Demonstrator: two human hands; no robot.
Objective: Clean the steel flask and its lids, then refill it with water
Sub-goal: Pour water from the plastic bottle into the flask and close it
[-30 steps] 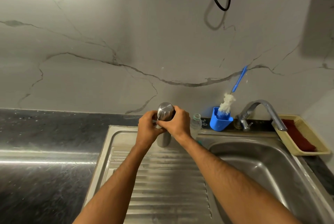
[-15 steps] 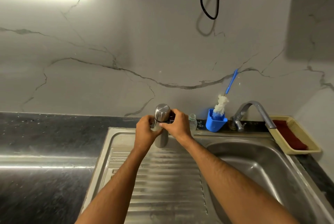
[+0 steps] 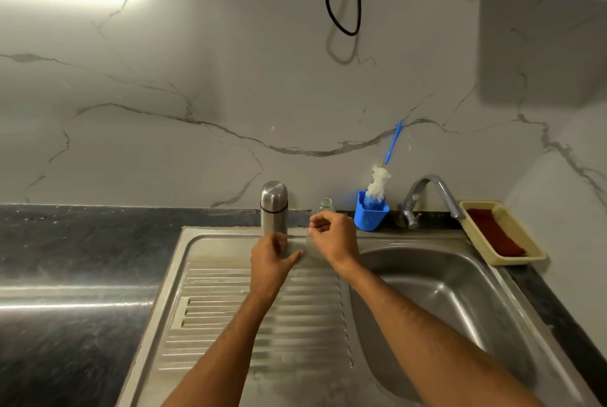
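Steel flask stands upright, capped, at the back edge of the sink drainboard. Left hand just before its base, fingers loose, holding nothing. Right hand beside it, fingers curled, empty as far as visible. Judged set down, task finished.

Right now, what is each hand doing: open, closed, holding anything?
Left hand: open, fingers relaxed in front of the steel flask, not gripping it.
Right hand: fingers loosely curled, holding nothing visible.
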